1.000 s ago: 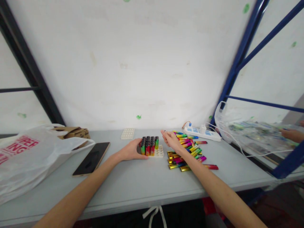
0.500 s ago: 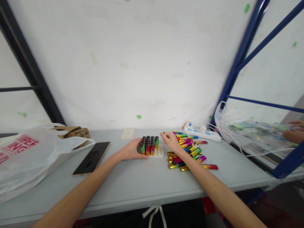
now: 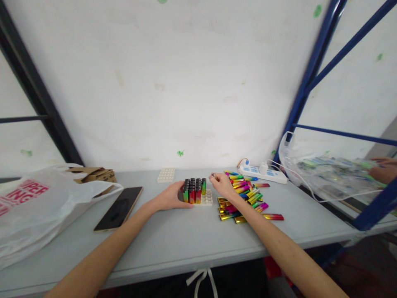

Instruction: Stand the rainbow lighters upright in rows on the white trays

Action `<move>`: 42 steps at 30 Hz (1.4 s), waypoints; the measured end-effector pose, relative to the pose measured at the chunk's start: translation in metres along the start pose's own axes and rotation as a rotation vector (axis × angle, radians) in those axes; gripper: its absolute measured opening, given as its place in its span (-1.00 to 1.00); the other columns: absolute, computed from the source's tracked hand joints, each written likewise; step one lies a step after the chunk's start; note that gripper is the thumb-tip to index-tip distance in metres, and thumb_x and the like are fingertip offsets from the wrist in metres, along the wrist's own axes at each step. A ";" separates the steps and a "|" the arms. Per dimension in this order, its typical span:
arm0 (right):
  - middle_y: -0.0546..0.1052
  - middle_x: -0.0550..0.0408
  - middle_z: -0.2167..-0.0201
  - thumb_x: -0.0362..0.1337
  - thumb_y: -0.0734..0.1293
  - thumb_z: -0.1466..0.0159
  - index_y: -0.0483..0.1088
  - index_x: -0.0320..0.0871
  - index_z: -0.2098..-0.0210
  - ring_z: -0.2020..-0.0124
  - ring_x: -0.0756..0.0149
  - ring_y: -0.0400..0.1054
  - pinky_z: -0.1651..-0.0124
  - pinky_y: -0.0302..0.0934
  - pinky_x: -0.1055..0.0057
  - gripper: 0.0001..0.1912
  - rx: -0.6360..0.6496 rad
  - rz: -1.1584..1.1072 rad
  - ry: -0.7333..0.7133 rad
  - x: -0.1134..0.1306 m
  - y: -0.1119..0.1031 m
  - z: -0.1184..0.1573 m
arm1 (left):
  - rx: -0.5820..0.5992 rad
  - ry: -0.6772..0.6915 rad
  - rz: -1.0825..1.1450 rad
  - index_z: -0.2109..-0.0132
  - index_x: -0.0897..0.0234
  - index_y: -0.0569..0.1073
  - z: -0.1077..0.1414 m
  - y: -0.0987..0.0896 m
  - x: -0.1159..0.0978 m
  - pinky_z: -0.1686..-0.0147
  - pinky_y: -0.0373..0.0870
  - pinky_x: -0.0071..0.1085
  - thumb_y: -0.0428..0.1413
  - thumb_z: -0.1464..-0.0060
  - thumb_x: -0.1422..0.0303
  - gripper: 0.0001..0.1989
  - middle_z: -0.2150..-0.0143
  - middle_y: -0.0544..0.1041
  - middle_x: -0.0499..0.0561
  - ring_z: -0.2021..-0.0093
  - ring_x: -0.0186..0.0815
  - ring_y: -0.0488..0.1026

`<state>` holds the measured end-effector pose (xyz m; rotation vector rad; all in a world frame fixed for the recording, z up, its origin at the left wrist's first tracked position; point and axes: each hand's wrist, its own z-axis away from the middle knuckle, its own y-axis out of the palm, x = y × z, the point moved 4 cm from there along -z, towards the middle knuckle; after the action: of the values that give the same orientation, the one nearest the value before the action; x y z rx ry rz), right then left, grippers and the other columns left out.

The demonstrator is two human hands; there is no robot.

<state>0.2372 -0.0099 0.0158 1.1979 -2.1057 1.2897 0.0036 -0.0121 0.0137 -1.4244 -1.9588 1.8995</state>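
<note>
My left hand (image 3: 171, 196) is wrapped round the left end of a small white tray (image 3: 208, 203), its thumb along the front edge. Several shiny multicoloured lighters (image 3: 192, 194) with black tops stand upright in rows in the tray's left part, while round holes show at its right. Just beyond that end, my right hand (image 3: 221, 183) is closed in a pinch, raised a little above the table. A lighter's dark and metallic tip (image 3: 213, 175) shows at its fingertips; the rest is hidden in the hand. Loose lighters (image 3: 245, 196) lie in a heap under and beside my right forearm.
A second white holed tray (image 3: 166, 175) lies near the wall. At the left are a phone (image 3: 119, 209), a white plastic bag (image 3: 40, 207) and folded cardboard (image 3: 99, 176). A power strip (image 3: 266, 174) sits at the back right. Beyond the blue frame (image 3: 305, 99) another person's hand (image 3: 383, 170) shows.
Both hands keep almost the same place. The right fingers have turned slightly, and more of the metallic tip shows. The whole view has shifted a little.
</note>
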 end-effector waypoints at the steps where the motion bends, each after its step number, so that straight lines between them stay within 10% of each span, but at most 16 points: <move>1: 0.19 0.25 0.65 -0.03 0.19 -0.34 0.10 -0.09 0.58 0.55 0.40 0.10 0.42 -0.04 0.41 -0.57 0.009 -0.001 -0.014 0.002 -0.001 0.000 | 0.000 -0.001 0.002 -0.08 0.27 0.46 0.000 0.000 0.000 0.00 0.41 -0.14 0.39 0.18 -0.04 -0.26 0.00 0.58 0.14 0.04 0.02 0.49; 12: 0.42 0.06 0.38 0.09 0.16 -0.45 0.34 -0.11 0.41 0.30 0.26 0.30 0.18 0.16 0.35 -0.53 0.116 0.119 -0.263 0.022 -0.012 0.004 | -0.001 -0.005 0.008 -0.08 0.28 0.46 0.000 0.000 0.001 0.01 0.42 -0.16 0.39 0.19 -0.06 -0.25 -0.01 0.58 0.14 0.04 0.01 0.50; 29: 0.59 0.06 0.50 0.05 0.28 -0.40 0.45 -0.12 0.45 0.46 0.25 0.42 0.36 0.14 0.42 -0.56 0.365 0.117 -0.263 0.018 -0.007 0.007 | -0.030 -0.018 0.027 -0.09 0.28 0.47 0.001 0.001 0.004 -0.01 0.40 -0.14 0.40 0.23 -0.07 -0.21 -0.01 0.58 0.15 0.02 0.03 0.50; 42: 0.43 0.10 0.59 -0.02 0.27 -0.44 0.46 -0.13 0.38 0.55 0.33 0.25 0.41 -0.09 0.40 -0.62 0.307 0.441 -0.319 0.018 0.001 0.008 | -0.009 0.001 0.008 -0.13 0.26 0.45 0.000 0.000 0.001 -0.07 0.39 -0.10 0.40 0.18 -0.01 -0.23 -0.07 0.57 0.17 -0.04 0.07 0.49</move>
<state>0.2272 -0.0256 0.0239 1.1582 -2.5773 1.7651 0.0028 -0.0119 0.0136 -1.4371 -1.9667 1.8954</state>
